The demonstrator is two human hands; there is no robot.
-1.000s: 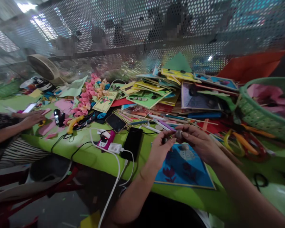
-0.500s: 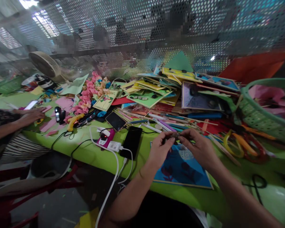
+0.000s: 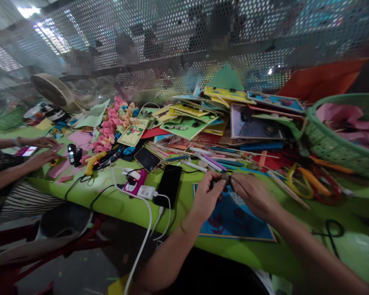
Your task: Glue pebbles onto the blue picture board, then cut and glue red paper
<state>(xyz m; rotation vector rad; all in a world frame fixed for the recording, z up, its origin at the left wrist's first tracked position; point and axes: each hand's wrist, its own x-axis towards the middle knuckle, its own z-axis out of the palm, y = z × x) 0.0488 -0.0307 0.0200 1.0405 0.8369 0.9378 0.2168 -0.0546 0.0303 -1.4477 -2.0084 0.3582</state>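
My left hand (image 3: 207, 196) and my right hand (image 3: 252, 193) meet fingertip to fingertip over a blue card (image 3: 233, 219) with dark red leaf shapes, lying on the green table (image 3: 123, 203). Both hands pinch a small grey pebble-like piece (image 3: 225, 178) between them, just above the card's far edge. Whether another piece is in the left fingers is hidden.
A black phone (image 3: 169, 184) on a white charging cable lies left of the card, beside a pink gadget (image 3: 135, 180). Stacked craft cards (image 3: 197, 123), sticks and scissors (image 3: 307, 180) crowd the back. A green basket (image 3: 341, 139) stands right. Another person's hands (image 3: 39, 153) work far left.
Both hands have sunk lower toward the blue card, still pinching the grey piece together. The other person's hand at far left has shifted to a phone.
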